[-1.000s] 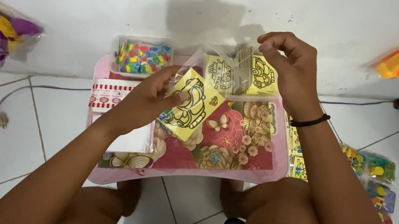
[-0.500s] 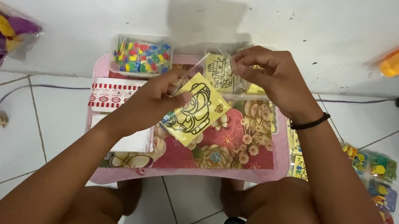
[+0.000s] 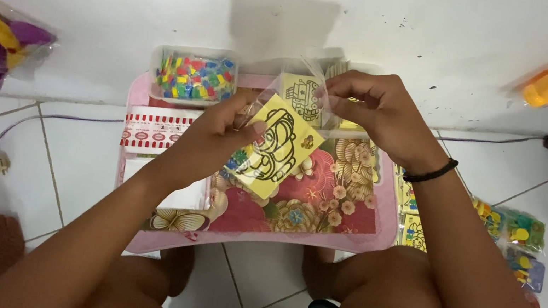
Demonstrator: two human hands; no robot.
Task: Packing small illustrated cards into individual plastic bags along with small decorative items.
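1. Two hands now work close together over the pink floral-topped lap table [image 3: 379,222]: the left hand [image 3: 219,140] pinches the yellow square card with a black line drawing [image 3: 275,148], fingers closed on its left edge, and the right hand [image 3: 373,111] grips the crinkled clear plastic sleeve holding more yellow cards [image 3: 301,90], fingers closed at its top.
2. Compared with a second ago, the right hand is lower and further toward nine o'clock, so sleeve and card nearly touch; the sleeve's mouth sits at twelve o'clock of the card.
3. By my reading, the card is being worked in or out of the sleeve; which way I cannot tell.
4. The clear tub of coloured beads [image 3: 193,77] stays at eleven o'clock on the table, unmoved.
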